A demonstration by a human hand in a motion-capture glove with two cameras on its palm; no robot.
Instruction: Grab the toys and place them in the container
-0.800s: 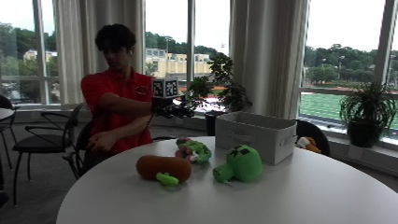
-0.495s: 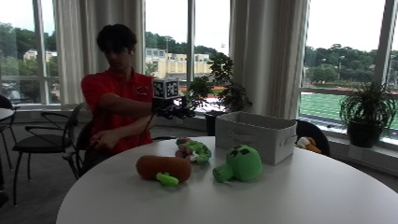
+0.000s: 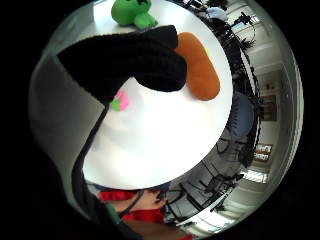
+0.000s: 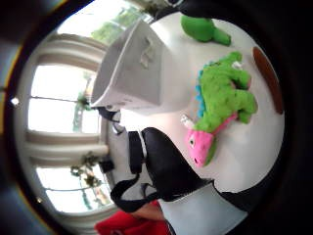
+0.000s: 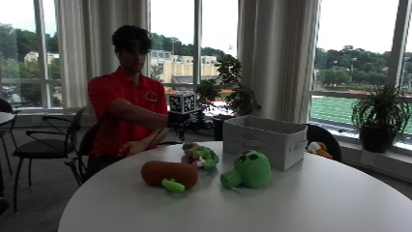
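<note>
Three plush toys lie on the round white table point(image 5: 309, 203): a green dinosaur with a pink head point(image 5: 201, 155), a brown toy with a green sprout point(image 5: 169, 174) and a green blocky-headed toy point(image 5: 248, 170). The white fabric container point(image 5: 264, 140) stands behind them, open at the top. My gloved right hand point(image 5: 176, 120) hovers over the table's far edge, just above and behind the dinosaur point(image 4: 222, 105), and holds nothing. Its fingers point(image 3: 125, 60) hang loosely curled. The thumb side palm view also shows the container point(image 4: 132, 73) beside the dinosaur.
The person's bare left hand point(image 5: 132, 147) rests at the table's far edge. A small plush point(image 5: 317, 149) sits on a chair behind the container. A dark chair point(image 5: 45, 145) stands at the left. Potted plants point(image 5: 380, 118) line the windows.
My gloved hand has come down a little and moved toward the dinosaur toy. The toys and the container have not moved.
</note>
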